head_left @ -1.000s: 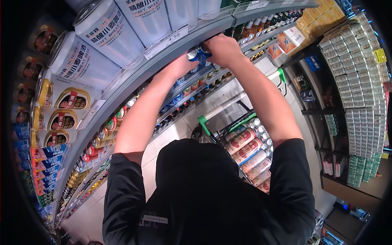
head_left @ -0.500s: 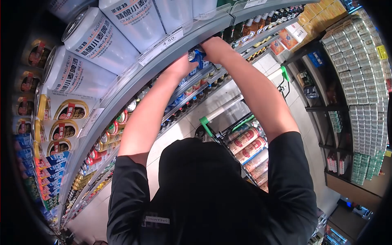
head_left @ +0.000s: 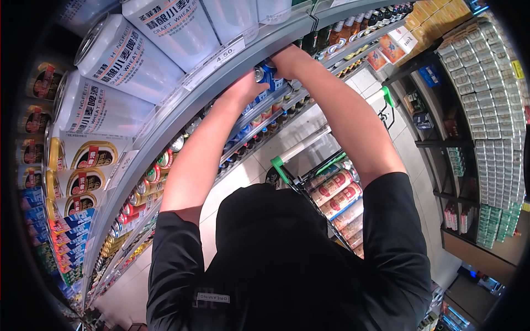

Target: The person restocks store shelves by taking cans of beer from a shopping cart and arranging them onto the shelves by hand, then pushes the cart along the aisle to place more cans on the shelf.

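Observation:
On a shelf below the grey shelf edge, my left hand [head_left: 241, 90] reaches in among blue cans. Its thumb lies across the front of a blue can [head_left: 259, 74], whose silver top shows beside the hand; the other fingers are hidden. My right hand [head_left: 285, 62] is just to the right, bent down against the neighbouring blue cans [head_left: 275, 83]. Its fingertips are mostly hidden by the shelf edge and the hand itself, so its grip cannot be made out. Large white wheat beer cans [head_left: 130, 54] stand on the shelf above, over both hands.
The curved shelf edge [head_left: 212, 70] with price tags overhangs my hands. Brown bottles [head_left: 338, 34] stand further right. Behind my right arm is a shopping cart with a green-ended handle [head_left: 301, 148], holding packs of cans [head_left: 341, 199]. Stacked silver cans [head_left: 494, 105] line the far side.
Both hands stay at the blue cans with little movement. The right hand and forearm have shifted slightly up, and the view has tilted a little.

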`<state>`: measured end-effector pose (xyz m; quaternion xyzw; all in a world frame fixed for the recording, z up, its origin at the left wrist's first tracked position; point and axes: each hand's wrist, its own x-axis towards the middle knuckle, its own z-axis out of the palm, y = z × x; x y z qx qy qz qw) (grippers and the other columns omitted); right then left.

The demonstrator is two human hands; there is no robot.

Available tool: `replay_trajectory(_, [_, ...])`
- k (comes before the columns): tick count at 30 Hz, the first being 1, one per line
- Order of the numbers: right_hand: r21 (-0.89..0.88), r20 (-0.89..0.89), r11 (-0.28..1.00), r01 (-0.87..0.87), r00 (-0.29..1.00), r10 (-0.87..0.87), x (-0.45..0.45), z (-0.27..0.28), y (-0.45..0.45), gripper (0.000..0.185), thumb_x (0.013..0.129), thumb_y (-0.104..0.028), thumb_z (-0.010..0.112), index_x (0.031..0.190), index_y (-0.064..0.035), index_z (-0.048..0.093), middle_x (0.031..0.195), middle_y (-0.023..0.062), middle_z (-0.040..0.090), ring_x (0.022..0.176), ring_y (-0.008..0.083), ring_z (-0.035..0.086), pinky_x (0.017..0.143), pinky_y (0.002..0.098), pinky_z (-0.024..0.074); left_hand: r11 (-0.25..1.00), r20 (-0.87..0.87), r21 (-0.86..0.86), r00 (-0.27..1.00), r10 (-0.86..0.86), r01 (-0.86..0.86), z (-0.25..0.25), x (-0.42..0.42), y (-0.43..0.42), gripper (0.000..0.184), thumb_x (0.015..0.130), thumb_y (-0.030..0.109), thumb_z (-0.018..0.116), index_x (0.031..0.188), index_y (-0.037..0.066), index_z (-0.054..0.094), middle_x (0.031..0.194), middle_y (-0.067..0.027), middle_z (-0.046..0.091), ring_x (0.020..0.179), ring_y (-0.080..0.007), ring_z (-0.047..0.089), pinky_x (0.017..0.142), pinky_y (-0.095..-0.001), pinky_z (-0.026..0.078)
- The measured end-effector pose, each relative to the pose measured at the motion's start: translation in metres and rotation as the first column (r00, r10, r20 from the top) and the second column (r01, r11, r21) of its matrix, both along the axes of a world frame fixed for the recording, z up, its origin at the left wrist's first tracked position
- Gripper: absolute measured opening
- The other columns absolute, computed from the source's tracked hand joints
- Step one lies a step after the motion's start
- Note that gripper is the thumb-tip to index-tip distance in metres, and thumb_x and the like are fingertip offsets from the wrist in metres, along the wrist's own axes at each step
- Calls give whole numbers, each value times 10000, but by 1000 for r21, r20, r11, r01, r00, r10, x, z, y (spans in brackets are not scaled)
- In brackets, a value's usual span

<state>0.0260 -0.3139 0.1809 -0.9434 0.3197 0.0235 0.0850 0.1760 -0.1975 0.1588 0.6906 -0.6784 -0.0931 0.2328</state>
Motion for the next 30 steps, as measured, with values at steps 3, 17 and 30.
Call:
replay_trajectory(3, [19, -24, 1000, 3, 1000, -3, 0, 3, 1, 655, 705, -195, 913, 1298, -72, 662, 1282, 172, 693, 1228, 373, 637, 1038, 439, 525, 1000, 5, 22, 1000, 4, -4, 0, -1, 0, 930, 734, 281, 928, 1473, -41, 466, 1427, -257, 578, 1346, -404, 536, 1163, -425, 416])
replay_trajectory(17, [-30, -146, 999, 18, 989, -22, 2, 0, 9, 506, 776, -198, 826, 1242, -82, 666, 1175, 193, 730, 1094, 397, 704, 936, 475, 587, 996, 184, 94, 983, -15, -3, 21, -9, 10, 913, 765, 406, 897, 1443, -63, 503, 1466, -291, 535, 1394, -422, 493, 1196, -447, 389])
replay_trajectory(30, [-43, -49, 995, 91, 994, -93, 4, -2, 14, 495, 906, -149, 649, 1392, -220, 592, 1253, 199, 705, 1112, 409, 701, 934, 508, 581, 999, 128, 43, 992, -21, 16, 19, -5, 7, 864, 753, 385, 917, 1379, -80, 547, 1388, -293, 583, 1329, -417, 549, 1148, -442, 432])
